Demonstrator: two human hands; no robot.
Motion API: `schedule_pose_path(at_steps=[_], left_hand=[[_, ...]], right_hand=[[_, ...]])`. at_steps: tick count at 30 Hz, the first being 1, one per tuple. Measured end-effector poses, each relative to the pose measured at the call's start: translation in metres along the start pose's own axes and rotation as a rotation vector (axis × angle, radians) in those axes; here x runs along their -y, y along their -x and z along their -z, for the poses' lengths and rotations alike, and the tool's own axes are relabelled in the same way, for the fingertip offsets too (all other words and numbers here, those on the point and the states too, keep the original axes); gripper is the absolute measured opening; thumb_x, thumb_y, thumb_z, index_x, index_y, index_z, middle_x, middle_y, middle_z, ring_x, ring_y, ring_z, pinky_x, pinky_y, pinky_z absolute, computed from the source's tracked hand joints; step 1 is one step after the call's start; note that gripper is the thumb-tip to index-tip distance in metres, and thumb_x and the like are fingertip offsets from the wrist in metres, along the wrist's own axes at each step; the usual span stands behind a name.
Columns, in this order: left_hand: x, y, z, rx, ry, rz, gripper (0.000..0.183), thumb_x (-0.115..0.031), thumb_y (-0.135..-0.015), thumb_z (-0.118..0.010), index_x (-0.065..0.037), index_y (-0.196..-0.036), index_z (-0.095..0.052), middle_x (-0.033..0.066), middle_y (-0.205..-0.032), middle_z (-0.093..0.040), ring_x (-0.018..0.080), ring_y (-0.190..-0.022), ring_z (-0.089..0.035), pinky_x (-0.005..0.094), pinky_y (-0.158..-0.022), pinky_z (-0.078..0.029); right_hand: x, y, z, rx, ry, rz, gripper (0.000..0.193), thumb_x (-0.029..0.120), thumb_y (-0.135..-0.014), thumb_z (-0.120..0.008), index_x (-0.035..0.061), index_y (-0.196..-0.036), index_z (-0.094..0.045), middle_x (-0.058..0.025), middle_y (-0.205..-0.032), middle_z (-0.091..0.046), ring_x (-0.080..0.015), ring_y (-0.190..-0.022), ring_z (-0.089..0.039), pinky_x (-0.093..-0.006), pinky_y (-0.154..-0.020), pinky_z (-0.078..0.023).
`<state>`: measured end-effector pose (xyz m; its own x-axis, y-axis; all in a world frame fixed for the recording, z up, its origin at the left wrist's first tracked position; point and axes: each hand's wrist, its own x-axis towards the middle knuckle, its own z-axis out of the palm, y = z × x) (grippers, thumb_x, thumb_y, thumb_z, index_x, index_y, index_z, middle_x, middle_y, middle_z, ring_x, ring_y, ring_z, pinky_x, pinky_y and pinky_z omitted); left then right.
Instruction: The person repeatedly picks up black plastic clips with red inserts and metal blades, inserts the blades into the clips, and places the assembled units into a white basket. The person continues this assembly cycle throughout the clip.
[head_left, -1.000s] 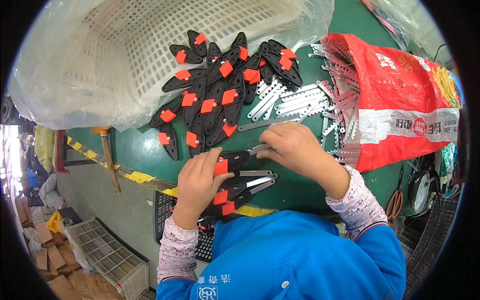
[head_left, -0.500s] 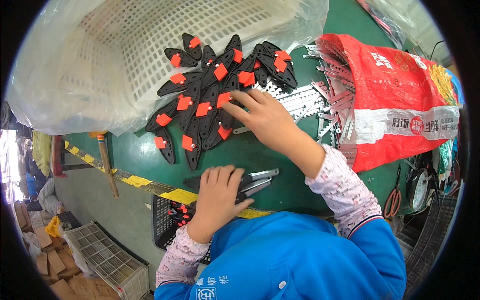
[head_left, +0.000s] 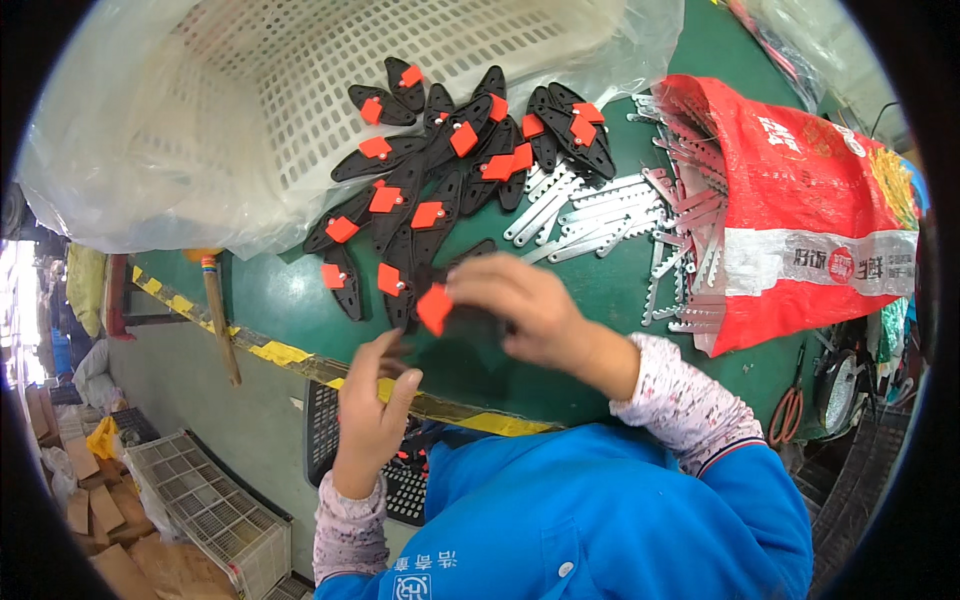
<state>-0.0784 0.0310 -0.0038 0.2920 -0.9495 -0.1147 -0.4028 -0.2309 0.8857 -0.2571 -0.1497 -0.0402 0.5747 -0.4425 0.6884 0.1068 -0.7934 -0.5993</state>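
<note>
Near the front of the green table, my right hand [head_left: 530, 312] is closed on a black plastic piece with a red tab [head_left: 433, 308]. Some of that piece is hidden behind my fingers. To its left, my left hand [head_left: 370, 412] is at the table's front edge, thumb and fingers apart, with nothing visible in it. Beyond both hands lies a loose pile of similar black pieces with red tabs [head_left: 427, 215]. Notched silver metal strips [head_left: 605, 215] lie to the right of the pile.
A red woven sack [head_left: 790, 190] lies on its side at the right, metal strips spilling out. A pale perforated crate [head_left: 390, 75] lined with clear plastic stands at the back. Below the front edge is a dark basket [head_left: 322, 430]. Red-handled scissors [head_left: 787, 412] are at far right.
My right hand came back from the pile toward me with a black piece. My left hand moved left and down; the pieces and metal strips under it no longer show on the table.
</note>
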Motion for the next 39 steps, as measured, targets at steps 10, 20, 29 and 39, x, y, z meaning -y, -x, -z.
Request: schedule_pose_path(at_steps=[10,20,29,39], left_hand=[[-0.014,-0.024,-0.033,0.188,0.586,0.228,0.048,-0.02,-0.111,-0.052,0.003,-0.153,-0.044,0.0167,-0.136,-0.062,0.0224,-0.116,-0.061,0.035,-0.104,-0.048],[0.011,-0.005,-0.038,-0.057,-0.441,-0.251,0.07,-0.009,-0.09,-0.077,-0.001,-0.151,-0.047,0.0216,-0.126,-0.054,0.0389,-0.112,-0.054,0.0467,-0.099,-0.046],[-0.002,-0.011,-0.033,0.022,-0.24,-0.2,0.068,-0.01,-0.083,-0.084,-0.001,-0.143,-0.055,0.0199,-0.124,-0.059,0.0386,-0.111,-0.06,0.0443,-0.097,-0.05],[-0.013,-0.017,-0.04,-0.05,-0.228,-0.337,0.066,-0.005,-0.078,-0.087,0.0,-0.139,-0.059,0.0192,-0.111,-0.066,0.0372,-0.097,-0.067,0.0411,-0.085,-0.055]], right_hand=[[-0.001,0.019,0.04,0.279,0.268,0.046,0.024,0.014,-0.083,-0.065,0.0042,-0.105,-0.069,-0.0113,-0.108,-0.068,-0.0293,-0.096,-0.068,-0.0382,-0.08,-0.058],[-0.032,0.016,0.05,0.427,0.648,-0.078,0.014,0.011,-0.085,-0.068,0.0066,-0.098,-0.063,-0.0065,-0.095,-0.062,-0.0233,-0.085,-0.068,-0.037,-0.066,-0.059],[0.014,0.014,0.051,-0.199,-0.828,-0.587,0.026,0.022,-0.112,-0.05,0.0021,-0.128,-0.048,-0.0108,-0.103,-0.062,-0.0157,-0.088,-0.061,-0.0319,-0.081,-0.055],[0.03,0.025,0.031,0.009,-0.926,-0.719,0.03,0.026,-0.113,-0.052,-0.0018,-0.123,-0.06,-0.0167,-0.116,-0.072,-0.0184,-0.096,-0.068,-0.0336,-0.087,-0.056]])
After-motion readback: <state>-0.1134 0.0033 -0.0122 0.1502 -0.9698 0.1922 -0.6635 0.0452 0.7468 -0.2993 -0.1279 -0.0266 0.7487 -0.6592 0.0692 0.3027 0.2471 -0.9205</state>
